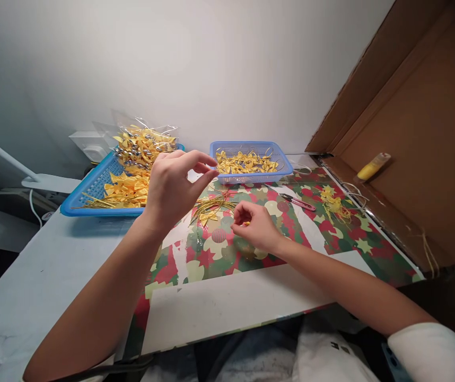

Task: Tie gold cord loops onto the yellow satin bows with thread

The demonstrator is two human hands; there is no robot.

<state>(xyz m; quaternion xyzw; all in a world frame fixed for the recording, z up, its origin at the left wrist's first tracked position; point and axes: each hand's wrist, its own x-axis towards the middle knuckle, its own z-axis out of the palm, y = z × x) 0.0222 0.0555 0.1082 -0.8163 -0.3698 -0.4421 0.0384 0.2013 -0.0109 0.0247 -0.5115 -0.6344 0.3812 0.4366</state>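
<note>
A table (32, 286) carries a patterned sheet (331, 239), with a cardboard box (418, 132) at its right edge. A large blue tray (92, 191) of yellow ribbon bows sits at the back left, a smaller blue basket (251, 154) of bows behind centre. Gold wire strands (211, 204) lie between the hands. The left hand (172, 185) hovers above them, its grip loosely open and empty. The right hand (253, 225) rests on the sheet, its grip pinched on a small yellow piece (245, 223). Pink snips (299, 202) lie nearby.

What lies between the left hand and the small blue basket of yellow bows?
In the head view, only bare patterned mat separates the left hand from the small blue basket.
</note>
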